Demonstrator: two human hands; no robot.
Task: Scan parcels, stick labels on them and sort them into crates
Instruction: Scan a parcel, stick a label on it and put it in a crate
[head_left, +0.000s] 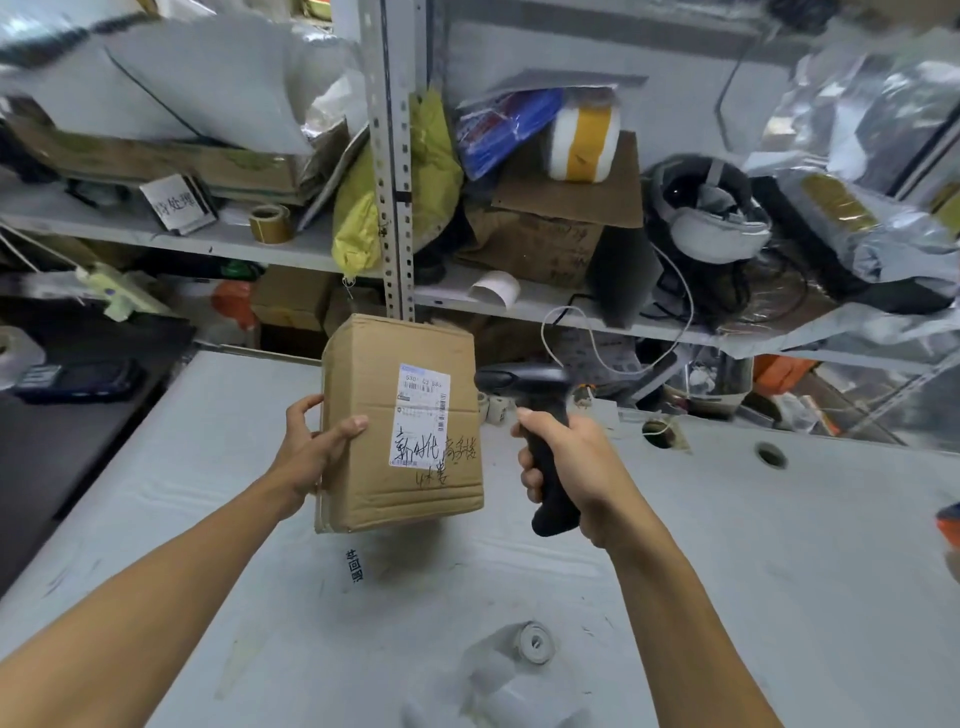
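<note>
I have the cardboard box (400, 423) held up off the grey table (727, 545), a little left of the middle, with its white shipping label (422, 414) facing me. My left hand (311, 447) grips the box's left edge: the thumb lies across the front face and the fingers curl round behind. My right hand (566, 462) is clenched round the black handle of the scanner (540, 441), just right of the box, and the scanner's head sits close to the box's upper right edge.

This is the scanning step, I judge. To do it well I would tilt the scanner's head toward the barcodes on the upper part of the label, not the handwriting below, and back it off enough that the beam covers a whole code. I would keep the box steady, with the label flat toward the scanner. My thumb is clear of the label and should stay so. I cannot tell whether a finger is on the trigger.

A small roll of labels (534, 642) lies on the near part of the table, ready for the sticking step. No crate shows from here.
</note>
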